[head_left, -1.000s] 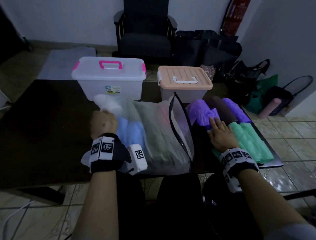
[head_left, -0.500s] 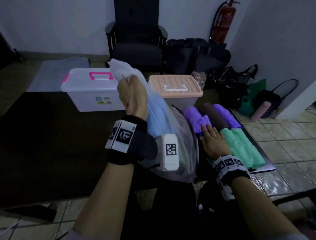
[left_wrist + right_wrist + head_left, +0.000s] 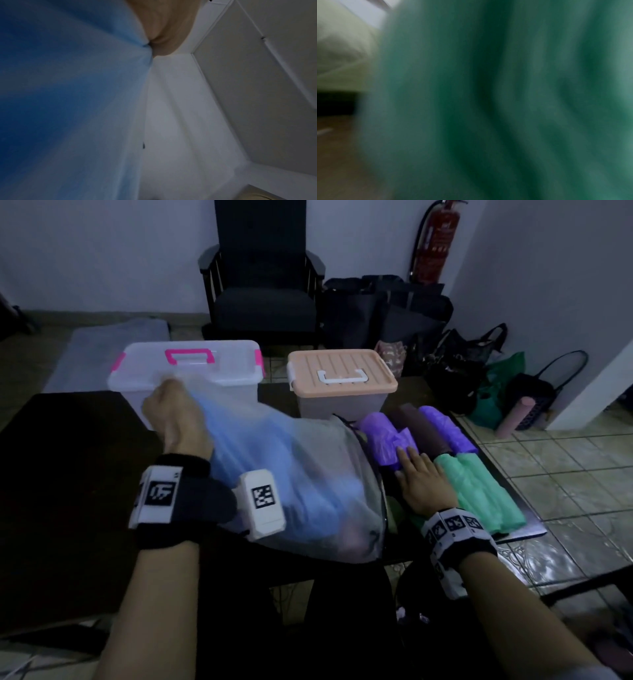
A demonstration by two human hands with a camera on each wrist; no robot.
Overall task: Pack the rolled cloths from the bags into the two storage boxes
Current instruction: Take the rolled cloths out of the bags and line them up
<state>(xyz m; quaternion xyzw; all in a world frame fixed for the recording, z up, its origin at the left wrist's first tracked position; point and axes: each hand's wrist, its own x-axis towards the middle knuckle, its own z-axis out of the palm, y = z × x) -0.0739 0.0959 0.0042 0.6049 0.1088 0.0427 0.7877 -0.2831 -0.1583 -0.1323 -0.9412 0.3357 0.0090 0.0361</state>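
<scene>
From the head view, your left hand [image 3: 178, 419] is fisted around the gathered top of the clear plastic bag [image 3: 308, 491], which slopes down to your right across the dark table [image 3: 61, 474] with blue rolled cloths [image 3: 246, 446] showing through it. Your right hand [image 3: 419, 481] lies flat with fingers straight, holding nothing, its fingertips touching the purple rolls [image 3: 383, 440]; the green rolls [image 3: 479, 491] lie just beside it, with a brown roll [image 3: 424, 429] between the purple ones. Both storage boxes stand lidded at the far edge of the table: the clear box with pink handle [image 3: 188, 371] just behind your left fist, the box with the peach lid [image 3: 339, 374] beyond the bag's far end. Your left wrist view adds what the head view hides: the blue cloth [image 3: 60, 94] bunching to a point where your fingers [image 3: 164, 27] pinch the bag's neck, against white walls. Your right wrist view gives only blurred green fabric [image 3: 505, 101] close to the lens and none of your fingers.
</scene>
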